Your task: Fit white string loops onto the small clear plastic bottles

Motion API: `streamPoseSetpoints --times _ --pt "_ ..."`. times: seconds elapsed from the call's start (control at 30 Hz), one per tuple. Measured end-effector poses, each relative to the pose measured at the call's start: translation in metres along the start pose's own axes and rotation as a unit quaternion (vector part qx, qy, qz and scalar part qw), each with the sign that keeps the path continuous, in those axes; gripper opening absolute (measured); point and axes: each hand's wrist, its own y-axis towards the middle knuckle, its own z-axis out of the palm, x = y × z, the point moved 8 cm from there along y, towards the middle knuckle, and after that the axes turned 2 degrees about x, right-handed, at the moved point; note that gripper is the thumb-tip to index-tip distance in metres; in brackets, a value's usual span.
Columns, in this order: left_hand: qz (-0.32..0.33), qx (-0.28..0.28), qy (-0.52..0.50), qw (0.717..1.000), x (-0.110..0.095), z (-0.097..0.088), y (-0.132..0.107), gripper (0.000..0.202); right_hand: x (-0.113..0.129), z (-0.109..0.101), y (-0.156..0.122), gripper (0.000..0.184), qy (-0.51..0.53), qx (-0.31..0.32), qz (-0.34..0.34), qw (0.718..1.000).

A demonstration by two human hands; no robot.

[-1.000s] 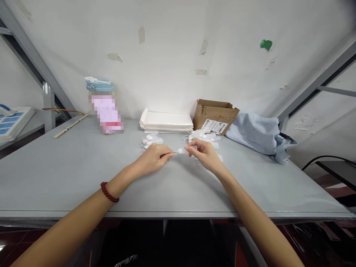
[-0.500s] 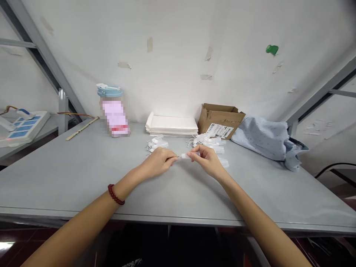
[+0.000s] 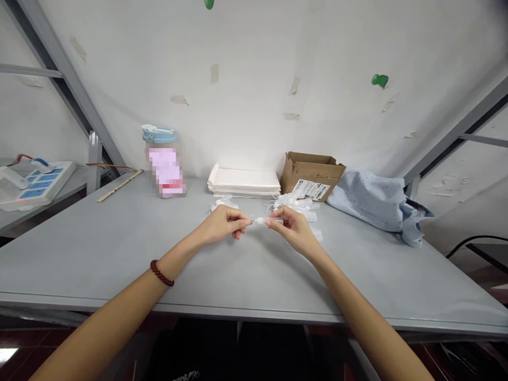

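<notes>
Over the grey table (image 3: 119,248) my two hands meet above its middle. My right hand (image 3: 291,228) pinches a small clear plastic tube (image 3: 266,220) with a white cap. My left hand (image 3: 223,224) is closed in a pinch at the tube's left tip, on a thin piece too small to name. A red bead bracelet sits on my left wrist. Behind my left hand lies a small pile of white capped pieces (image 3: 220,203). A bigger pile of similar tubes (image 3: 298,202) lies behind my right hand.
A stack of white sheets (image 3: 244,182) and an open cardboard box (image 3: 313,170) stand by the wall. A blue-lidded bottle (image 3: 162,159) is at the back left, a wooden ruler (image 3: 119,185) beside it. Pale blue cloth (image 3: 377,200) lies at the right. A side bench holds a blue-and-white device (image 3: 35,182).
The camera has tilted and shifted, so the scene sits a little lower and to the right. My hands stay together on the tube, with the left pinch closer to its tip.
</notes>
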Motion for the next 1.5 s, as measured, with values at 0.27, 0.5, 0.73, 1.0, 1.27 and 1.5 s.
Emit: streamPoseSetpoints --times 0.27,0.5,0.73,1.0,1.27,1.5 --pt "0.004 0.000 -0.006 1.000 0.005 0.002 0.001 0.023 0.004 0.000 0.000 0.025 -0.050 -0.012 -0.048 0.998" --pt "-0.028 0.028 -0.102 0.994 0.011 0.003 0.002 0.023 0.002 -0.002 0.002 0.018 -0.002 -0.027 -0.028 0.999" --pt "-0.057 0.029 -0.159 0.985 0.015 0.004 0.003 0.024 0.000 -0.002 0.003 0.017 -0.004 -0.032 -0.015 0.999" --pt "-0.046 -0.011 -0.131 0.990 0.012 0.005 0.002 0.022 -0.004 0.004 0.000 0.017 -0.019 -0.039 -0.013 0.999" --pt "-0.050 -0.015 -0.166 0.985 0.019 0.013 0.005 0.016 -0.006 0.007 -0.002 0.015 -0.054 -0.052 -0.028 0.997" --pt "-0.050 -0.008 -0.188 0.981 0.021 0.011 0.007 0.020 -0.005 0.009 -0.002 0.017 -0.046 -0.050 -0.032 0.997"
